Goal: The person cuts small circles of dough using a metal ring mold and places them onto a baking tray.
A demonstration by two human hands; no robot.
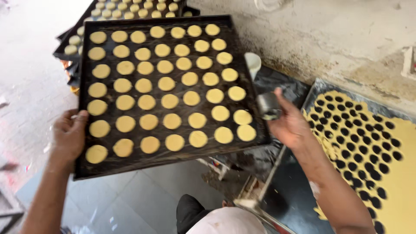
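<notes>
1. Two hands carry one dark baking tray: the left hand is closed over the tray's left edge, thumb on top, its fingers hidden beneath.
2. The right hand sits at the tray's right edge, curled around a small metal ring cutter; whether it also grips the tray is hard to tell, since the tray corner covers that spot.
3. The tray's long axis runs away from the person, tilted slightly rightward, and it spans the gap between both hands.
4. Rows of pale round dough discs fill it.
5. Beyond it, a second loaded tray is cut off at the top edge.
6. Right of the hand, a yellow dough sheet punched with round holes runs out of view.
</notes>
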